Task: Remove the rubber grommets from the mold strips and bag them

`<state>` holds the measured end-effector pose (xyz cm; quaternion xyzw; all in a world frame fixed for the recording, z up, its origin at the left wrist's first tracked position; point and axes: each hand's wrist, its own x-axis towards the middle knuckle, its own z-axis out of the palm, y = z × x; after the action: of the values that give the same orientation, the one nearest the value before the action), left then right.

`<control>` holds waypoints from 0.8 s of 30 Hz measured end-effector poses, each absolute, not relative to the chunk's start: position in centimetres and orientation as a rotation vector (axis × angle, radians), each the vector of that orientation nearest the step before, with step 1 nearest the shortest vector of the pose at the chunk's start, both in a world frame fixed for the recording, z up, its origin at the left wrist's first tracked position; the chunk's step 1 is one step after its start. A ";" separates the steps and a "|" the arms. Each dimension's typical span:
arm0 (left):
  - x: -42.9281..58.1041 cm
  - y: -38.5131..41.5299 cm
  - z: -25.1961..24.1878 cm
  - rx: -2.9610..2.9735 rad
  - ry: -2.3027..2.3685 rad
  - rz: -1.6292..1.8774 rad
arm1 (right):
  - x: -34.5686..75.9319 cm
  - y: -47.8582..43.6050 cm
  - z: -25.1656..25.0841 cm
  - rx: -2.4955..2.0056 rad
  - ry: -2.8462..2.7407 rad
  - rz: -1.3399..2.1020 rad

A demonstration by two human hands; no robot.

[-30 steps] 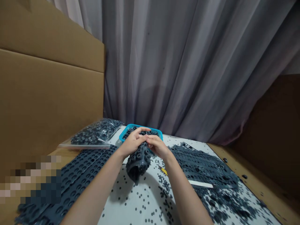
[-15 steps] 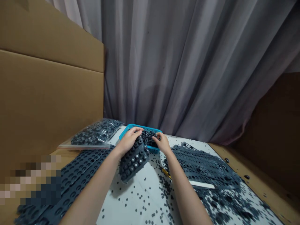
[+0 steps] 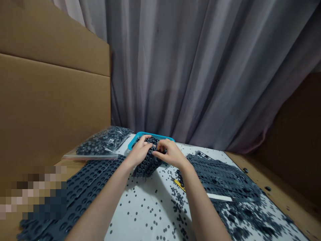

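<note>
My left hand [image 3: 140,152] is closed on a dark rubber sheet [image 3: 147,167] covered in rows of small round studs, with its thumb on the studded face. From the other side my right hand [image 3: 172,152] reaches to the upper right of the sheet, its fingers curled and pinched against the studs. Whether a loose piece sits between those fingertips is hidden. Just behind both hands is a blue plastic basket [image 3: 137,135] containing small black pieces. The sheet is tilted and held above the white tabletop [image 3: 147,207], over the basket's near side.
A clear zip bag [image 3: 102,142] full of black pieces lies at left, beside long dimpled sheets [image 3: 82,187]. More dark sheets [image 3: 223,177] lie at right, near a yellow-handled tool [image 3: 178,184] and a white strip [image 3: 219,197]. Small black discs are scattered around. Cardboard [image 3: 55,100] stands left; a curtain [image 3: 175,67] hangs behind.
My right hand has moved left from over the basket to the sheet. The sheet has been raised and tipped, so its studs now face me more closely packed in view.
</note>
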<state>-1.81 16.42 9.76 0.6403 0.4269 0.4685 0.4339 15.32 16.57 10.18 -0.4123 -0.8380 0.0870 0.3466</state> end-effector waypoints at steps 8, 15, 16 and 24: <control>-0.7 15.3 9.4 1.793 1.182 1.183 | 13.8 15.8 9.4 -1.247 -2.063 0.406; -0.1 16.1 8.3 1.725 1.071 1.238 | 15.3 17.7 8.4 -1.095 -1.983 0.855; -0.2 16.3 8.1 1.702 1.064 1.260 | 15.4 17.8 8.5 -1.071 -1.967 0.873; -1.1 16.8 8.4 1.754 1.241 1.376 | 15.3 16.5 9.9 -0.964 -1.899 0.835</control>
<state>-1.09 16.81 8.42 0.6578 0.4654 0.5158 0.2909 15.25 16.50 9.87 -0.3836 -0.7557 0.3323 0.4139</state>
